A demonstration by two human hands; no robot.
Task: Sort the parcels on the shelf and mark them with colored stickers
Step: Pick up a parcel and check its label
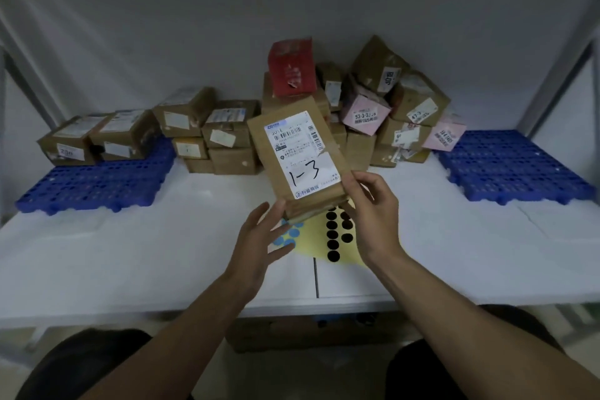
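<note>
On the left edge of the shelf surface (130, 269) a blue pallet (97, 185) is laid, and two brown parcels (126, 133) are set on its back part. This is judged to be the place for one sorted group. Beside it, toward the middle of the back edge, a tidy stack of brown parcels (211, 136) is placed directly on the surface.

Over the middle, the held parcel (298, 153) is raised clear of the surface and tilted with its white label toward the camera, so that the handwritten "1-3" can be read. By this mark its group and colour are probably decided. The left hand (259, 240) is open, with nearly straight fingers at the parcel's lower left corner, seemingly as a support. Whether it really touches cannot be told.

Under the parcel, toward the front edge, the sticker sheet (313, 230) is laid flat with blue stickers (293, 232) and black stickers (331, 234), within easy reach. The parcel's lower right corner is gripped by the right hand (373, 214), and the weight seems to be carried there.

Behind, right of the middle, an unsorted heap (389, 107) of brown, pink and red parcels is piled at the back edge. On the right edge a second blue pallet (513, 166) is laid, presumably for another group.
</note>
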